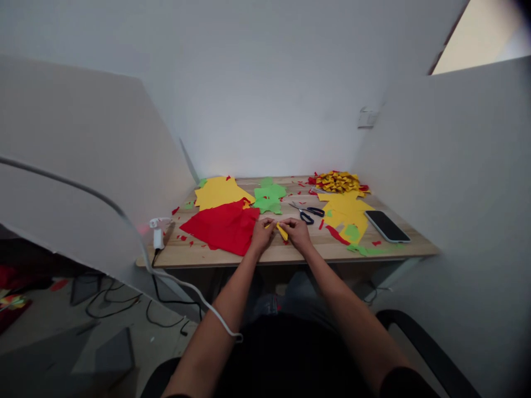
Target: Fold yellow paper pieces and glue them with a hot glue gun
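Note:
Both my hands meet over the front middle of the wooden table (232,260), pinching a small folded piece of yellow paper (283,232). My left hand (263,232) has its fingertips closed at the paper's left side, and beside its wrist lies a large red sheet (224,226). At the right side of the yellow piece, my right hand (296,232) is closed on it too. Dark-handled scissors (307,214) rest just beyond my right hand, blades partly apart. Green cut-out paper (269,194) lies past my fingers.
Yellow sheets lie at the left (219,190) and right (344,210). A pile of yellow and red folded pieces (338,181) sits at the back right. A phone (387,226) is near the right edge, a white device with a cable (158,235) at the left. Partitions flank the table.

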The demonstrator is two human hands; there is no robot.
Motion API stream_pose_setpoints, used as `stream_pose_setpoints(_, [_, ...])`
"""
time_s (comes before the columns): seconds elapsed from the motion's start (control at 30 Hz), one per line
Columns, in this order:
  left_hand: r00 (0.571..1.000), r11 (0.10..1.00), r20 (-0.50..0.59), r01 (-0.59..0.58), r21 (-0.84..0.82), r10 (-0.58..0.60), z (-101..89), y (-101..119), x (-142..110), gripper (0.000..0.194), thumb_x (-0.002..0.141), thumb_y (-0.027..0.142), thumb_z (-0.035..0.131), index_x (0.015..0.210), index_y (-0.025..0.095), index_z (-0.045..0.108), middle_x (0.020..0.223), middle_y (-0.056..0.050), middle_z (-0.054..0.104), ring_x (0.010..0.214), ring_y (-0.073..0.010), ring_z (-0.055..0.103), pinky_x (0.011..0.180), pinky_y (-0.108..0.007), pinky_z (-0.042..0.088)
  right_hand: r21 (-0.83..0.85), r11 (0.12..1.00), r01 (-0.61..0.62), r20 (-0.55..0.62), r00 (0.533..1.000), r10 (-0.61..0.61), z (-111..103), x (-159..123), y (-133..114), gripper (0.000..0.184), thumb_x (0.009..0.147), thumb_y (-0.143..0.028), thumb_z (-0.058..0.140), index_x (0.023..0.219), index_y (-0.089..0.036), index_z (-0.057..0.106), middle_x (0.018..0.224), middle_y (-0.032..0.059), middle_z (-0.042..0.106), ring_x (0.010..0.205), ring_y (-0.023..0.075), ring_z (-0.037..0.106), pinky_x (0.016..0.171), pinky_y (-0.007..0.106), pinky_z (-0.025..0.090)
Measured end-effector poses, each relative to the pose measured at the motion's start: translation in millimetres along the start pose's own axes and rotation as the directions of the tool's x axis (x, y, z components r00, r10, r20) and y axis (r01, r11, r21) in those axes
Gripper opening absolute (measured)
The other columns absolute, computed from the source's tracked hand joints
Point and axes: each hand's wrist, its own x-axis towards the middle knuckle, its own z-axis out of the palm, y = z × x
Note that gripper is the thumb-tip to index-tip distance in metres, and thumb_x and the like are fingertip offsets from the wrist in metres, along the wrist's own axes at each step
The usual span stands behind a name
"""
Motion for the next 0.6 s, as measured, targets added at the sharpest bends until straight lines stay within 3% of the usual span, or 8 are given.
stream_pose_setpoints(0.33, [1.0, 0.999, 0.003, -0.025, 0.025, 0.025, -3.2, -1.1, -0.5, 0.025, 0.097, 0.037, 0.063, 0.1, 0.012, 0.065, 0.089, -0.002, 0.067, 0.074, -0.0124, 0.064, 0.068, -0.029, 0.057, -0.027, 0.999, -0.022, -0.019, 1.0, 0.021, 1.0, 1.5, -0.5, 0.025, 0.097, -0.038, 0.065, 0.101, -0.013, 0.067, 0.094, 0.0026, 0.07, 0.079, 0.0144, 0.068, 0.072, 0.032, 0.059])
stream_pose_setpoints(0.6, [1.0, 1.0, -0.013, -0.003, -0.007, 0.002, 0.1, -7.5, 4.3, 0.028, 0.097, 0.036, 0.063, 0.112, 0.013, 0.065, 0.104, -0.006, 0.068, 0.087, -0.0162, 0.067, 0.076, -0.034, 0.059, -0.078, 0.995, -0.066, -0.022, 0.998, 0.064, -4.6, 0.0, 2.1, 0.028, 0.097, -0.038, 0.063, 0.112, -0.014, 0.066, 0.105, 0.0049, 0.069, 0.086, 0.0169, 0.068, 0.075, 0.034, 0.06])
